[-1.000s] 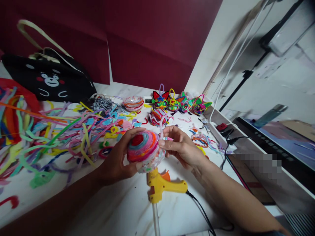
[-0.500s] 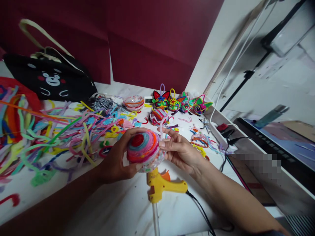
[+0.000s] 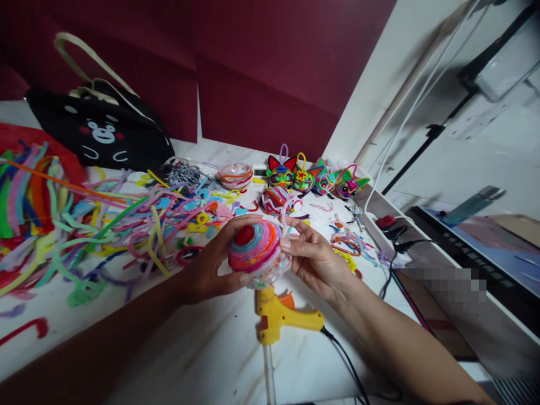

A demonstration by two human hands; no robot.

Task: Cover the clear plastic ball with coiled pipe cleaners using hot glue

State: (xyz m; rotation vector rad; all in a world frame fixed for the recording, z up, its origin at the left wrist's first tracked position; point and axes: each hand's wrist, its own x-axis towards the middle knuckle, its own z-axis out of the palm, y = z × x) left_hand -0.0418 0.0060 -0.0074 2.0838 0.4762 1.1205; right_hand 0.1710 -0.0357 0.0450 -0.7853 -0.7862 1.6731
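Note:
Between my hands is a clear plastic ball (image 3: 258,247) wound with rings of pink, orange, blue and red pipe cleaner. My left hand (image 3: 215,259) wraps round its left side, fingers over the top and thumb below. At the ball's right side, my right hand (image 3: 314,253) pinches a pale pink pipe cleaner (image 3: 286,216) whose end sticks up. Its other end is hidden behind the fingers. A yellow hot glue gun (image 3: 280,318) lies on the white table just below the ball, with a clear glue stick (image 3: 269,374) in its back.
Loose pipe cleaners (image 3: 126,225) cover the table's left side. Behind stand a wrapped half bowl (image 3: 235,175), another wrapped ball (image 3: 277,198) and several finished animal-head ornaments (image 3: 304,179). A black bag (image 3: 101,132) rests at back left. The glue gun's cord (image 3: 348,360) runs toward the front edge.
The view has shifted slightly, so most things appear a little further right. Both hands keep their hold on the ball and the pale pink pipe cleaner.

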